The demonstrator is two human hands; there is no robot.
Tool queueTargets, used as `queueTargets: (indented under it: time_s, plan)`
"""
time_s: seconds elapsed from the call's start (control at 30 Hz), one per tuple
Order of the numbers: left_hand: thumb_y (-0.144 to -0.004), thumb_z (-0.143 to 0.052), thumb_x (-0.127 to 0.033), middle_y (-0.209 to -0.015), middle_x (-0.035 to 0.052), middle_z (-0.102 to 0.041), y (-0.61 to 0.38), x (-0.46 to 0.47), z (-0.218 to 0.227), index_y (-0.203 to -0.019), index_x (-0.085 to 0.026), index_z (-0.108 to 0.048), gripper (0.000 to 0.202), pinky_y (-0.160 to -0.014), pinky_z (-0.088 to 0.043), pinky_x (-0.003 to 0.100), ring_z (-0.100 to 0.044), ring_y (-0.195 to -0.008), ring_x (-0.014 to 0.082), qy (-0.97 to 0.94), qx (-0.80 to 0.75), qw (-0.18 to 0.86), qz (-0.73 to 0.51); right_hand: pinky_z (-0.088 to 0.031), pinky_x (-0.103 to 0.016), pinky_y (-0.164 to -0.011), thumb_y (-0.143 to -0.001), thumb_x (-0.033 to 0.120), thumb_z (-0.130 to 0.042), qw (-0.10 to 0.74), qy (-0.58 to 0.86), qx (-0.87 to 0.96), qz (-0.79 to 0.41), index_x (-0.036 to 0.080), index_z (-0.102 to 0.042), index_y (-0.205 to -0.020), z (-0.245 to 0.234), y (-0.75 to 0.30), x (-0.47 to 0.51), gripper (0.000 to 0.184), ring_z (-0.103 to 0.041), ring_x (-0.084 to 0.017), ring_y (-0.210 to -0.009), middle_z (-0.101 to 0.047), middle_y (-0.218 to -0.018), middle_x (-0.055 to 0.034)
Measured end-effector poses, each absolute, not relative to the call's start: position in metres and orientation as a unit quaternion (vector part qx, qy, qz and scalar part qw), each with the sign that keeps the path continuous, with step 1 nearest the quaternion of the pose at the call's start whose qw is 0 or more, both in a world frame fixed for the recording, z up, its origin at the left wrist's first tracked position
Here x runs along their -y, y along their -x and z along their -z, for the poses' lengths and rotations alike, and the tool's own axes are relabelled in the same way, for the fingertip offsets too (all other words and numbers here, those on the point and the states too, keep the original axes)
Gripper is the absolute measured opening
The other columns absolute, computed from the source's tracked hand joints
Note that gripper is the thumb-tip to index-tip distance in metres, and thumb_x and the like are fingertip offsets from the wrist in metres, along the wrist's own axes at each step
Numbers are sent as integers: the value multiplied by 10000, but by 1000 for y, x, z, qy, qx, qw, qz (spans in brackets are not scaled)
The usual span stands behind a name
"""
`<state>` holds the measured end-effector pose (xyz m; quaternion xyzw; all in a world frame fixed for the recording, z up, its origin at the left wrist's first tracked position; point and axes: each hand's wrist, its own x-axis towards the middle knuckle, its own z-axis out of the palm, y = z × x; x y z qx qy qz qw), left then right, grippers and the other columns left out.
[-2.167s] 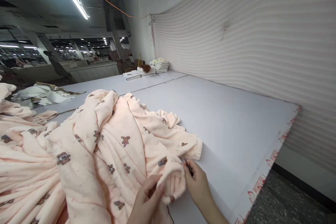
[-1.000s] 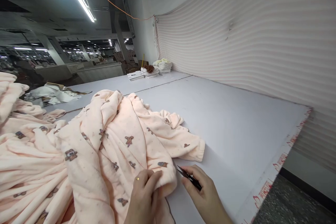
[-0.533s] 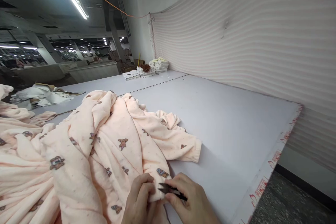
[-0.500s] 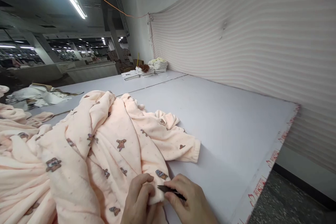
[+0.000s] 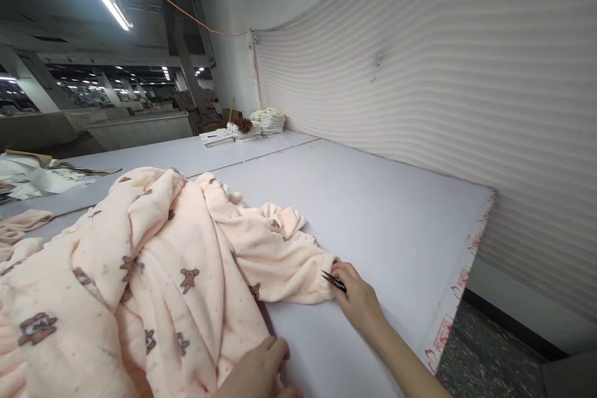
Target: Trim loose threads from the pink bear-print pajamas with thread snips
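A peach fleece garment (image 5: 186, 242) printed with brown bears lies bunched over the left and middle of the table. In my right hand (image 5: 359, 301) is a pair of black thread snips (image 5: 334, 281), its points directed left over the cuff (image 5: 326, 277) of the outstretched sleeve. The fingertips of that hand touch the cuff's end. My left hand (image 5: 259, 367), cut off by the bottom edge of the view, is closed with bent fingers on the lower right edge of the garment. Part of its grip is hidden.
The grey table (image 5: 373, 217) has red-printed tape along its right edge. Stacks of folded white cloth (image 5: 268, 121) stand at the far end. White scraps (image 5: 41, 174) lie at the far left. A striped cloth sheet (image 5: 396, 87) hangs along the right side.
My right hand has moved up and away with the snips, from the fabric by my left hand to the sleeve cuff. My left hand sits slightly lower. The view has shifted right.
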<state>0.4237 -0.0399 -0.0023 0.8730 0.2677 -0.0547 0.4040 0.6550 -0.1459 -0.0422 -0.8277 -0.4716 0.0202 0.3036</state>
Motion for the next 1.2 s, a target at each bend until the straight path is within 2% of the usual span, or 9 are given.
queueTargets:
  time_s: [0.07,0.17,0.27,0.37,0.53,0.67,0.77,0.87,1.2]
  plan:
    - [-624,-620,-252,-956,83,-655,-439,44,7,-1010,-175,-621,394,-650,-434,295,-608,-731,219,-880,-250,391,99,-487,-262,-753,-742,17,-445,313,824,472,-33,255,-580,-1142,42,-654,146,485,-592,-182,-1082,-513,-1347,-36]
    - [-600,-649,-257,-1010,112,-647,-450,48,18,-1040,-160,-630,452,-701,-459,329,-622,-792,249,-876,-234,403,125,-476,-281,-766,-678,-12,-457,328,819,467,-57,294,-594,-1178,44,-662,140,602,-609,-195,-1061,-469,-1414,-21]
    - [-682,-601,-301,-1035,93,-638,-455,50,29,-1181,-180,-551,516,-760,-474,342,-620,-867,243,-862,-249,429,110,-461,-270,-719,-735,61,-481,361,810,454,-88,254,-679,-944,42,-660,135,347,-656,-190,-875,-693,-1063,-15]
    - [-717,-577,-300,-1146,116,-575,-461,54,33,-1289,-158,-392,618,-769,-487,320,-570,-1021,244,-825,-288,486,-7,-457,-228,-638,-826,163,-465,410,792,434,-127,209,-650,-842,39,-634,140,192,-651,-165,-706,-698,-742,6]
    - [-783,-475,-231,-1055,81,-594,-465,62,33,-1087,-189,-447,308,-803,-473,360,-579,-948,227,-780,-290,515,-208,-480,-212,-643,-888,268,-465,461,770,399,-188,192,-618,-846,35,-586,169,175,-658,-163,-736,-686,-762,-2]
    - [-747,-459,-142,-949,43,-598,-457,64,36,-1040,-203,-485,301,-771,-460,350,-585,-865,216,-808,-230,467,-275,-476,-282,-758,-843,257,-538,397,806,416,-140,224,-613,-1059,17,-581,190,231,-633,-207,-887,-653,-986,-36]
    - [-784,-452,-175,-960,48,-596,-452,67,38,-1049,-206,-493,270,-768,-460,347,-584,-865,216,-792,-226,476,-307,-476,-293,-746,-889,291,-483,339,802,475,-126,273,-581,-1176,1,-582,194,304,-628,-203,-867,-627,-1021,-30]
    - [-815,-443,-210,-950,45,-599,-451,69,41,-1059,-213,-494,249,-783,-459,354,-586,-873,219,-772,-230,499,-319,-468,-284,-700,-910,284,-451,298,813,484,-125,293,-626,-1114,-7,-579,190,269,-634,-196,-812,-637,-960,-12]
    - [-868,-466,-297,-979,35,-573,-443,66,49,-1091,-234,-477,233,-782,-459,335,-579,-869,200,-739,-220,555,-312,-453,-228,-689,-901,279,-487,344,795,467,-178,273,-663,-1052,-13,-576,193,232,-635,-166,-842,-645,-940,-2]
